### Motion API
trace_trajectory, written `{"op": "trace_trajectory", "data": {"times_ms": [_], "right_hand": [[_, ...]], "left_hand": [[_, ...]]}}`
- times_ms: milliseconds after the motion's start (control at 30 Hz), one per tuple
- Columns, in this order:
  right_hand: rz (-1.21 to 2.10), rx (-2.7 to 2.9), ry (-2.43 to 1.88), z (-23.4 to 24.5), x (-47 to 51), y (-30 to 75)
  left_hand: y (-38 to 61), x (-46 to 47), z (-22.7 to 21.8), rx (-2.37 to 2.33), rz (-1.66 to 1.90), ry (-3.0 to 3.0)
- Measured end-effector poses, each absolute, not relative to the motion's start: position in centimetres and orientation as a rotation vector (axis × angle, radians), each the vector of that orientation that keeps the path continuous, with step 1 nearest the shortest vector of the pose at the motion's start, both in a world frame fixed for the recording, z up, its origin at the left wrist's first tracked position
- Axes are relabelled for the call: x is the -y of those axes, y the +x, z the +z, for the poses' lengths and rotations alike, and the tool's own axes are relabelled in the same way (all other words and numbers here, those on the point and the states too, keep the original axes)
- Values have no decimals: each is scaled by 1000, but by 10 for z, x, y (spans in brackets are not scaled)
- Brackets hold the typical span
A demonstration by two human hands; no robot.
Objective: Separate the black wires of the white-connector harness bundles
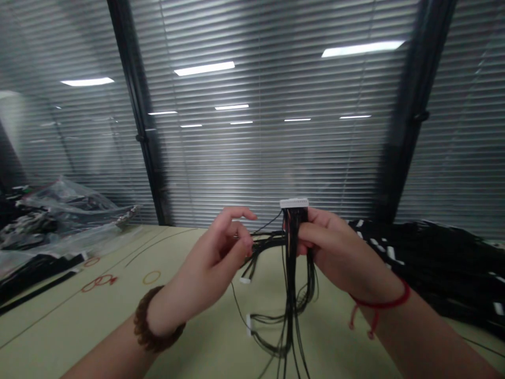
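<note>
1. The black wire harness (291,273) hangs loose over the pale green table (98,337). If its long ends catch on each other, they could tangle. A hard pull could also loosen a wire from the white multi-pin connector (294,202) at its top.
2. The right hand (335,247) has its fingers pressed together, and they wrap the harness just under this connector, which stands upright near the middle of the scene.
3. The left hand (209,263) is partly closed, with its fingers curled. It seems to pinch a thin side branch of black wires (268,239), but the exact contact is hidden.
4. Two small white connectors (244,280) hang on wires below the hands, near the table. Plastic bags (67,202) lie far left, and a heap of black wires (426,263) lies right.
</note>
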State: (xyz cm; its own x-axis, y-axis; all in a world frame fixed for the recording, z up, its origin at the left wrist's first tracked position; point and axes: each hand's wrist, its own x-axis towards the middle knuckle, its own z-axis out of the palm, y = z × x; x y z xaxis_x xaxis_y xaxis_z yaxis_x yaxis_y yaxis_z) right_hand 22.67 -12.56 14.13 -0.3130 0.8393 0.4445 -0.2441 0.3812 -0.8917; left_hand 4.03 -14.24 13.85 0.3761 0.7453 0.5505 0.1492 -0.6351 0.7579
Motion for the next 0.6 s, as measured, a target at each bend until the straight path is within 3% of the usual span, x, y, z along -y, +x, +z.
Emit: {"op": "trace_trajectory", "data": {"times_ms": [100, 400, 600], "right_hand": [[1216, 1434, -534, 141, 126, 227], [1048, 1057, -458, 151, 122, 244], [879, 914, -417, 170, 125, 271]], "left_hand": [[43, 145, 138, -802, 1233, 2413], [42, 150, 133, -906, 409, 2718], [46, 138, 126, -961, 461, 2704]]}}
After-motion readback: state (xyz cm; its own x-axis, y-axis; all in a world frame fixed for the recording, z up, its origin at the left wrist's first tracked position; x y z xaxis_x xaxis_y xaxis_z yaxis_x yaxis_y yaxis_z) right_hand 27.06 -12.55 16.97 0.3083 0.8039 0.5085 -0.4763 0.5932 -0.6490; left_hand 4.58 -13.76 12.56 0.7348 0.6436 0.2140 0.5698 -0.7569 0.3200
